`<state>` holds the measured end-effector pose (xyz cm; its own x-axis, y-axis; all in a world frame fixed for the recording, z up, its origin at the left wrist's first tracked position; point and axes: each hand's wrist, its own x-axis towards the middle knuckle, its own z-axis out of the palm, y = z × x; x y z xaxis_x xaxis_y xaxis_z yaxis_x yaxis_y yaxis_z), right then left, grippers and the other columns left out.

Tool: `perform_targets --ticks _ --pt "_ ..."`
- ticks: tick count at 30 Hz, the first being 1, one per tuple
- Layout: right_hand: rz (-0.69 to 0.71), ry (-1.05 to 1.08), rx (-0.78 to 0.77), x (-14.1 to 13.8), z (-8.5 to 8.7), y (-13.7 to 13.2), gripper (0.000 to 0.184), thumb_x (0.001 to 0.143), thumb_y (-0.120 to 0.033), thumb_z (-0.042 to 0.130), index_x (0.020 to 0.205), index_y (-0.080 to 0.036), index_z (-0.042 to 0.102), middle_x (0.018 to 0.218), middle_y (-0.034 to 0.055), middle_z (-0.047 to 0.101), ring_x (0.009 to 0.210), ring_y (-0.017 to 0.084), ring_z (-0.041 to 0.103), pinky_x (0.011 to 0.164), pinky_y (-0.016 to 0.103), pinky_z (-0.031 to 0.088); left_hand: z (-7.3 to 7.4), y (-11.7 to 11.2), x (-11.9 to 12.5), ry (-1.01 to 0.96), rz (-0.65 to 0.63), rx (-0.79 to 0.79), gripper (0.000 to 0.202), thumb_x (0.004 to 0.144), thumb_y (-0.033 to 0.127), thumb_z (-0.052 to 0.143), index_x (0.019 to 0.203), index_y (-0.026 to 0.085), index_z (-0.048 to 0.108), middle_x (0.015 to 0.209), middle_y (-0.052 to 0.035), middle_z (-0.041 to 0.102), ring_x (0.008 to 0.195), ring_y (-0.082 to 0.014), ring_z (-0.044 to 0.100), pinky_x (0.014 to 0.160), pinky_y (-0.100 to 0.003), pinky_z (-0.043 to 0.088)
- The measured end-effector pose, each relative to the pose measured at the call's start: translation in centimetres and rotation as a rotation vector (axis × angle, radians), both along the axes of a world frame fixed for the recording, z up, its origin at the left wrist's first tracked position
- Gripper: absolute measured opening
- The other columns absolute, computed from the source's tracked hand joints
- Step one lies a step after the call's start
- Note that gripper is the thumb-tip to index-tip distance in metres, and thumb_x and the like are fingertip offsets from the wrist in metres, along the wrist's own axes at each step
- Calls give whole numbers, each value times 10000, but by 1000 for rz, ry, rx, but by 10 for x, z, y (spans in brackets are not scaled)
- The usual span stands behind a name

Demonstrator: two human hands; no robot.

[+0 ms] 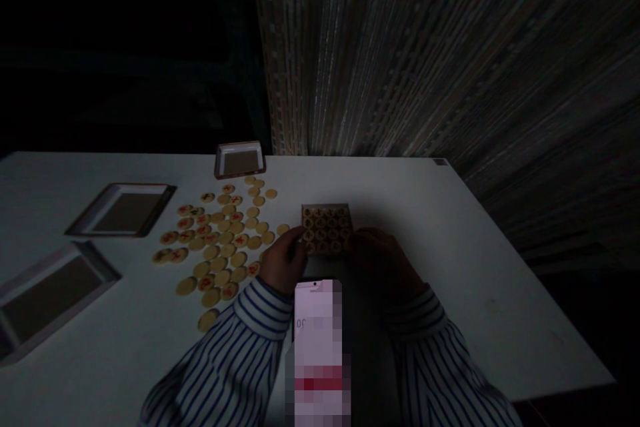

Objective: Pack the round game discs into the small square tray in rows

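Note:
A small box (325, 205) stands on the white table in front of me, filled with round Chinese chess pieces (327, 230) lying in neat rows, dark characters facing up. At its left side, my left hand (281, 257) is closed on the edge near the front corner. My right hand (383, 255) is closed at the opposite side; its fingers are in shadow and partly hidden. Loose chess pieces (225, 238) lie scattered left of the box, several with red characters up and many showing plain faces. A lit phone (315, 340) lies between my forearms, partly pixelated.
A shallow box part (240, 161) sits at the table's back edge. Farther left are another shallow tray (123, 212) and a larger pale one (55, 300). The white table (480, 267) extends to the right. A string curtain (350, 80) hangs behind it. The room is dim.

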<state>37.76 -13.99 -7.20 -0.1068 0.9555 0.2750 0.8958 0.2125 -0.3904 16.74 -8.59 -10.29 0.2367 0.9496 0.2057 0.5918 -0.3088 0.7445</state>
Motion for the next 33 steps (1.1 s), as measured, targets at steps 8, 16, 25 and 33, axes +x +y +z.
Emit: perform_targets --ticks 8,16,25,33 --pt "3 -13 4 -2 3 -1 150 853 -277 500 888 -180 609 929 77 645 872 171 583 776 307 439 1 0 1 17 6 -13 360 796 261 461 1110 149 596 1072 -85 666 993 -207 617 889 -359 490" --pt "3 -29 5 0 -1 1 155 831 -275 516 908 -174 606 903 86 651 868 187 588 764 323 449 1 0 0 23 -8 16 366 793 243 450 1114 146 595 1088 -86 661 1007 -204 613 900 -346 488" --pt "29 -53 -4 0 3 -1 162 843 -268 517 924 -170 617 930 88 650 881 176 585 780 311 448 0 1 -1 34 -1 27 358 792 252 462 1106 149 600 1090 -83 662 1010 -199 613 904 -333 487" --pt "23 -40 3 1 0 0 213 876 -300 480 962 -196 644 984 80 646 902 176 589 804 316 449 -1 1 -2 45 -13 38 335 802 241 468 1110 189 590 1098 -56 660 1009 -194 615 891 -336 496"
